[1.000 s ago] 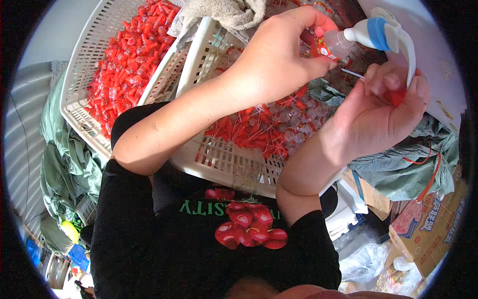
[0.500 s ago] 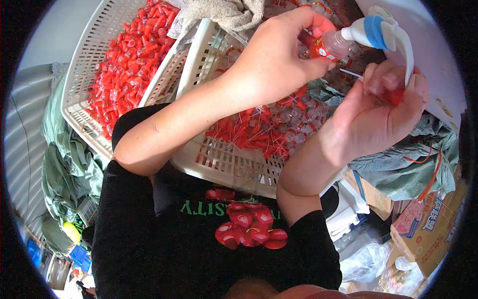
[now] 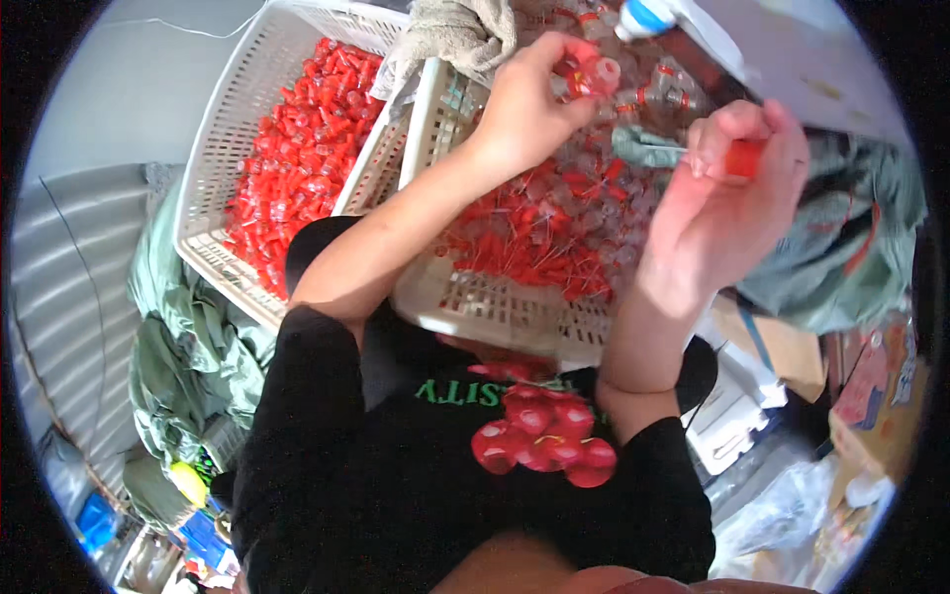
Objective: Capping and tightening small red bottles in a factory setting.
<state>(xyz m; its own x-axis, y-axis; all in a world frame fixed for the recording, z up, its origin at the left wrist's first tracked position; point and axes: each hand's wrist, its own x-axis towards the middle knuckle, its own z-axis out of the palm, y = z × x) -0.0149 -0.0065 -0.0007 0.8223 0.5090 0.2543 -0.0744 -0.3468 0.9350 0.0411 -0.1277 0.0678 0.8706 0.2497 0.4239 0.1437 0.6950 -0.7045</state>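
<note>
My left hand [image 3: 534, 114] grips a small clear plastic bottle [image 3: 602, 79] with a red label, its uncapped mouth facing right. Just above the bottle, apart from it, is a white nozzle [image 3: 643, 18] with a blue ring. Over to the right, my right hand [image 3: 737, 188] is closed around a red cap [image 3: 744, 158]. A thin white stick [image 3: 669, 148] pokes out from its fingertips. Beneath both hands stands a white slotted basket [image 3: 475, 312] holding red caps with white sticks [image 3: 539, 243] and small clear bottles [image 3: 663, 94].
At the left, another white basket [image 3: 213, 188] is heaped with red-capped pieces [image 3: 307, 158]. A beige cloth [image 3: 450, 35] hangs over the baskets' far rims. Green sacking [image 3: 831, 247] lies at the right, with cardboard boxes [image 3: 772, 346] and clear plastic bags [image 3: 782, 515] below it.
The bottle has come off the nozzle and sits below it in my left hand. My right hand has drawn away from the white lever. The whole view has shifted.
</note>
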